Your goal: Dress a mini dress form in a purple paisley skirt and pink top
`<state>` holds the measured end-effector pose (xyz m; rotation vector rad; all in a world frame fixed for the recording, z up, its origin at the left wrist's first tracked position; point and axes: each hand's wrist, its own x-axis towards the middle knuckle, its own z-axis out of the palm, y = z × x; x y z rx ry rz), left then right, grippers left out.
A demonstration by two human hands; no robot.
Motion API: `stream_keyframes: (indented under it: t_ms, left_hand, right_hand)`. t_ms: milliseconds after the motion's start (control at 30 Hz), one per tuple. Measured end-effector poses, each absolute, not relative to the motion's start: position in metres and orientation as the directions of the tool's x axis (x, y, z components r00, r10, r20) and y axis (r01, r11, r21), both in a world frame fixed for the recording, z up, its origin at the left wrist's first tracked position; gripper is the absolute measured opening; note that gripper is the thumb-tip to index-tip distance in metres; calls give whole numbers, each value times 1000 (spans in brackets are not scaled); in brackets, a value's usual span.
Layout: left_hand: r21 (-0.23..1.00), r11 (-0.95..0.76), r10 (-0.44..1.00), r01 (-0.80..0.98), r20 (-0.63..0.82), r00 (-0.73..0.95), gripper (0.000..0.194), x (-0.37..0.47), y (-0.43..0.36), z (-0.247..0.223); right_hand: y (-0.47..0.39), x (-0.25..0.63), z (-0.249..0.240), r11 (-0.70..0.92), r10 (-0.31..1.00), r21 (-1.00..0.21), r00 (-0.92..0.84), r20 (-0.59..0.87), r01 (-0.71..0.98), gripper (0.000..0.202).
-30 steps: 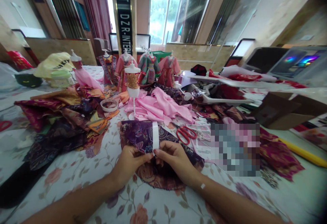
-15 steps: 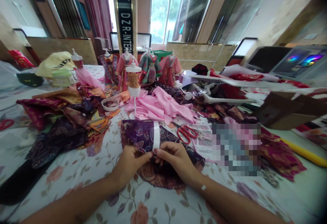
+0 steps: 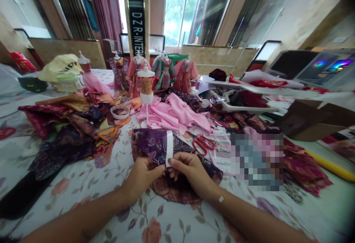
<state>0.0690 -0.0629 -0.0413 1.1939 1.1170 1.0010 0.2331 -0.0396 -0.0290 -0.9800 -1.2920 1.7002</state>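
Left hand (image 3: 142, 174) and right hand (image 3: 192, 171), fingers pinched closed, grip the cloth (image 3: 149, 142) at the near end of the strip (image 3: 169, 144), whose long axis points forward, away from both.

Left hand (image 3: 142, 172), right hand (image 3: 192, 169), both pinching, close together

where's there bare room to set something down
Floral tablecloth shows bare below the purple cloth, toward the picture's bottom edge, and between the left hand and the dark fabric heap. Crowded: beyond and right of that cloth, with pink fabric and red-handled scissors.
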Motion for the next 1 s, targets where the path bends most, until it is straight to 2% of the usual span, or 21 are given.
stream_keyframes:
  t_ms: [433,700,1000]
  left_hand:
    - [979,165,950,-119,-125,285,18,68,-63,-38]
    - [988,114,966,-108,-85,245,15,69,-63,-36]
    - [983,145,967,-114,-116,226,27,68,-62,-42]
  right_hand:
    - [-39,234,-31,-169,918,-980,-380,-116,-107,29]
    - [-41,233,-30,-113,909,-990,-411,-70,-82,30]
    - [-39,234,-29,-135,929,-987,-358,-94,-91,31]
